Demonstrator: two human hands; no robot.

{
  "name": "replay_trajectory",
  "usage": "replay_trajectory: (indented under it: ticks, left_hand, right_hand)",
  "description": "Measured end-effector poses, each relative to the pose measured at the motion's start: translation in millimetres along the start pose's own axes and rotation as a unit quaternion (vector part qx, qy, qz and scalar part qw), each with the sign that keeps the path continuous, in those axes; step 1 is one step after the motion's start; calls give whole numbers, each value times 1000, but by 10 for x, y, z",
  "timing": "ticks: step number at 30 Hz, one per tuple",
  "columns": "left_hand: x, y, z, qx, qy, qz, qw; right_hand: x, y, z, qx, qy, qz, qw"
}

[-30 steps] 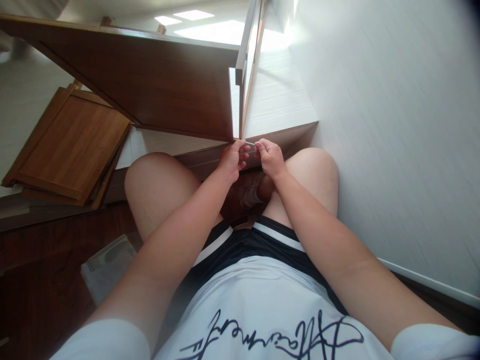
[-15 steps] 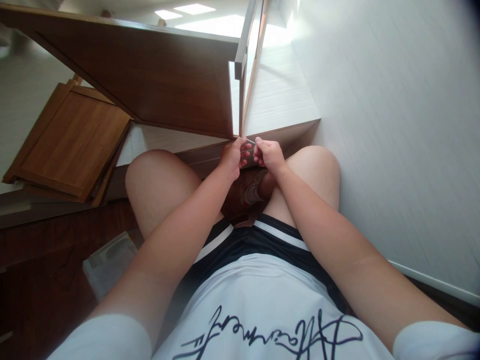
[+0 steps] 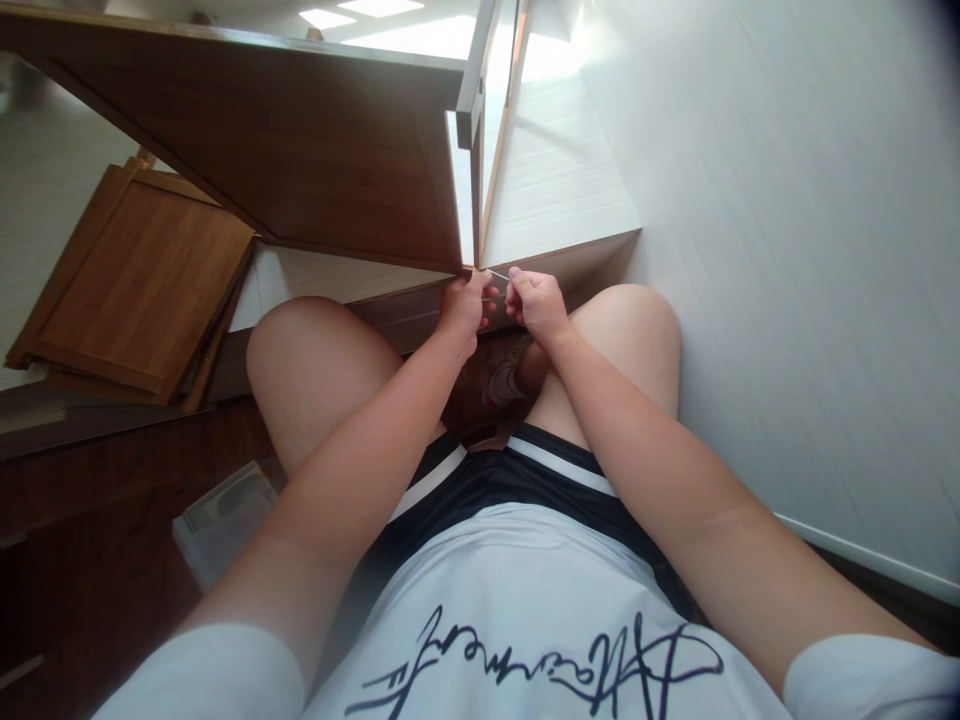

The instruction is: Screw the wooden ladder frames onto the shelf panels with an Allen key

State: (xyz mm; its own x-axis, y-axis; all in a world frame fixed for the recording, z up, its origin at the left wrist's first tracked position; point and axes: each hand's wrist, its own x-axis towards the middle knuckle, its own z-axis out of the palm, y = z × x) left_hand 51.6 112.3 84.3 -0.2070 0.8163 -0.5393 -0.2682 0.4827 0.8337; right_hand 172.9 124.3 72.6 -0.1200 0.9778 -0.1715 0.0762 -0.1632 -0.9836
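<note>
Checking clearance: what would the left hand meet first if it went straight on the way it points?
The left hand would likely meet the brown panel at its lower corner, just ahead; depth unclear.

smooth brown wood-grain panel (image 3: 300, 170) – matt white wall (image 3: 787, 250)

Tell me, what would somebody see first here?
The left hand and the right hand meet in the middle, pinching a thin metal piece at the bottom corner of a big brown wooden panel. More brown boards lie stacked at the left, and a white wall fills the right.
</note>
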Motion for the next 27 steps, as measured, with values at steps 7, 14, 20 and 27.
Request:
replay_trajectory:
  ticks: [7, 14, 20, 27]
  left_hand:
    - [3, -12, 9, 5, 3, 5, 1000]
    - [-12, -17, 31, 6, 8, 4, 1000]
    - [-19, -23, 56, 13, -2, 13, 1000]
    - [-10, -18, 67, 42, -4, 22, 999]
  right_hand:
    - [-81, -61, -56, -128, 19, -108, 986]
    - [-89, -83, -70, -137, 22, -100, 985]
    - [-82, -57, -42, -124, 26, -105, 986]
    - [-43, -5, -5, -50, 6, -57, 997]
